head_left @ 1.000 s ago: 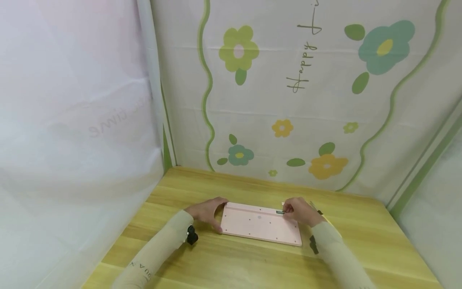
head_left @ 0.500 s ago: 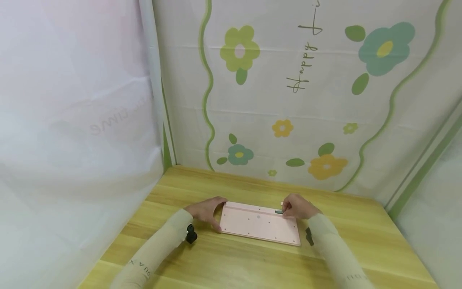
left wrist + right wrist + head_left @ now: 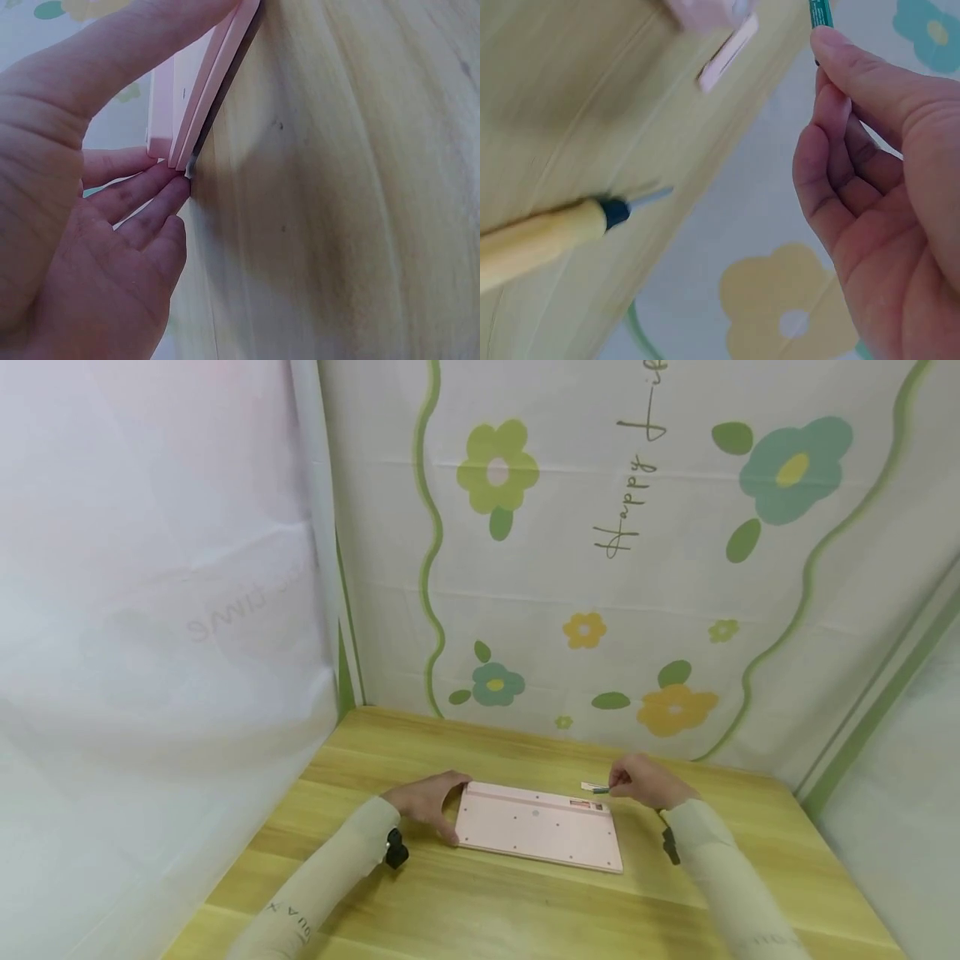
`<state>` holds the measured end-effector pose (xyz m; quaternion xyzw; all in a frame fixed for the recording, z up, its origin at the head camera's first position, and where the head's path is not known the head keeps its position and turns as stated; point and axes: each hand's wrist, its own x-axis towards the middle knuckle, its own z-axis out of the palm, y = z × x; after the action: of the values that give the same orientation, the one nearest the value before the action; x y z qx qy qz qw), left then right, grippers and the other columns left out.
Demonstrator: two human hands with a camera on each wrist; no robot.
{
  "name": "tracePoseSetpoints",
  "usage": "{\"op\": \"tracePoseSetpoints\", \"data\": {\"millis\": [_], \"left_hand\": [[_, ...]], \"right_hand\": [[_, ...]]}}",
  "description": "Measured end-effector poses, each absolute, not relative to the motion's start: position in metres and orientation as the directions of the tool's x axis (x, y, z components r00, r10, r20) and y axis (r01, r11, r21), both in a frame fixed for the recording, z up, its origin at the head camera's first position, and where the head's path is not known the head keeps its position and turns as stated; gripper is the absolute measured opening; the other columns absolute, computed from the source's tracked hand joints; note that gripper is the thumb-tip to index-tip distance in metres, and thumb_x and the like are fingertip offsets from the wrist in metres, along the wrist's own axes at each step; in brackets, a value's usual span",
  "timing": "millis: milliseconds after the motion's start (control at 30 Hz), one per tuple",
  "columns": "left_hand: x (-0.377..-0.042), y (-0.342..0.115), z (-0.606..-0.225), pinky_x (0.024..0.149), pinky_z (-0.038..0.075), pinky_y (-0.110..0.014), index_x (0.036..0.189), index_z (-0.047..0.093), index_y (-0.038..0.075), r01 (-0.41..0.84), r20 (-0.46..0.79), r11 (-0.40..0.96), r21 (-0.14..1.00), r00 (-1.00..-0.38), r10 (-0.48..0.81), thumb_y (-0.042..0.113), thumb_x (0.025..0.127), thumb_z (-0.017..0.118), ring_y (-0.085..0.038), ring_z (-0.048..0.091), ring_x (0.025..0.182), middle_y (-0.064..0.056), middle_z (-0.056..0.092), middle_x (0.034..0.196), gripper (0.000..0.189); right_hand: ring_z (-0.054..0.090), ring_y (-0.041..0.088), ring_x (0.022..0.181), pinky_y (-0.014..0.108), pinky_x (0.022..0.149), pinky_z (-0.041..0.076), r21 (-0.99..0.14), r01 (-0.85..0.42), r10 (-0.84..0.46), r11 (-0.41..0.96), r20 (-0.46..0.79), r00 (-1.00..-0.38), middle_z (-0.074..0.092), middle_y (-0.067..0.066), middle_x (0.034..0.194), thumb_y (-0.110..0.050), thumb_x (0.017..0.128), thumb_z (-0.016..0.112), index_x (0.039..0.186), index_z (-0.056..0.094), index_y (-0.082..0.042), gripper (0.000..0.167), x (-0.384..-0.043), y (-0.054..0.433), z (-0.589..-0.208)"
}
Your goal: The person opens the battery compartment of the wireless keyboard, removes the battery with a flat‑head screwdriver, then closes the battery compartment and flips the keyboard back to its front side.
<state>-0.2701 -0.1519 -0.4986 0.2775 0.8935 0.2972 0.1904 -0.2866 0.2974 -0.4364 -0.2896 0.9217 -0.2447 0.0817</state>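
Note:
A pink keyboard (image 3: 525,832) lies underside up on the table, its small battery compartment (image 3: 581,804) uncovered near the far right corner. My left hand (image 3: 429,803) grips its left end, thumb at the near edge and fingers at the far edge. In the left wrist view, fingertips touch the keyboard's corner (image 3: 161,135). Off the far right corner, my right hand (image 3: 651,782) pinches a thin green battery (image 3: 821,13) between thumb and fingers, held above the table. Close by on the table lies the small pink battery cover (image 3: 727,54).
A yellow-handled screwdriver (image 3: 547,236) with a dark collar lies on the wooden table (image 3: 495,910), seen in the right wrist view. White cloth with printed flowers (image 3: 585,631) hangs behind the table's far edge, and white cloth (image 3: 165,693) hangs at the left.
My right hand has drawn the green battery out of the compartment and moved right with it, baring the compartment. My left hand has stayed on the keyboard.

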Motion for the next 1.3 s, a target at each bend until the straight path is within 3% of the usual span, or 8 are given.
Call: {"op": "tracePoseSetpoints", "data": {"millis": [367, 800, 1033, 1300], "left_hand": [[-0.269, -0.151, -0.499, 0.129, 0.032, -0.054, 0.164, 0.033, 0.008, 0.386, -0.176, 0.676, 0.628, -0.776, 0.606, 0.039, 0.071, 0.099, -0.034, 0.033, 0.159, -0.014, 0.034, 0.170, 0.118], [-0.269, -0.151, -0.500, 0.129, 0.032, -0.055, 0.164, 0.033, 0.008, 0.394, -0.171, 0.677, 0.621, -0.775, 0.608, 0.038, 0.071, 0.099, -0.037, 0.031, 0.159, -0.016, 0.032, 0.171, 0.118], [-0.269, -0.151, -0.500, 0.129, 0.031, -0.055, 0.165, 0.033, 0.009, 0.385, -0.183, 0.689, 0.614, -0.780, 0.599, 0.040, 0.071, 0.099, -0.036, 0.031, 0.160, -0.015, 0.031, 0.172, 0.119], [-0.269, -0.150, -0.500, 0.129, 0.032, -0.055, 0.165, 0.033, 0.010, 0.388, -0.181, 0.687, 0.614, -0.778, 0.601, 0.039, 0.071, 0.099, -0.036, 0.031, 0.160, -0.016, 0.031, 0.172, 0.118]], "right_hand": [[0.054, 0.008, 0.066, 0.023, 0.058, 0.049, -0.453, -0.423, -0.470, 0.785, 0.010, -0.883, 0.068, 0.004, 0.081, -0.003, 0.094, 0.075, 0.087, 0.070, -0.005, 0.010, -0.281, 0.335, -0.454], [0.061, 0.011, 0.078, 0.025, 0.069, 0.055, -0.364, -0.441, -0.438, 0.820, 0.096, -0.894, 0.071, 0.003, 0.085, -0.001, 0.089, 0.079, 0.084, 0.072, -0.006, 0.010, -0.285, 0.343, -0.487], [0.059, 0.013, 0.079, 0.028, 0.071, 0.053, -0.394, -0.357, -0.370, 0.847, 0.045, -0.928, 0.070, 0.002, 0.086, -0.004, 0.092, 0.076, 0.088, 0.071, -0.007, 0.007, -0.284, 0.341, -0.495], [0.060, 0.014, 0.079, 0.035, 0.074, 0.056, -0.371, -0.353, -0.369, 0.859, 0.030, -0.929, 0.071, 0.004, 0.087, -0.003, 0.094, 0.074, 0.089, 0.071, -0.005, 0.006, -0.282, 0.339, -0.496]]}}
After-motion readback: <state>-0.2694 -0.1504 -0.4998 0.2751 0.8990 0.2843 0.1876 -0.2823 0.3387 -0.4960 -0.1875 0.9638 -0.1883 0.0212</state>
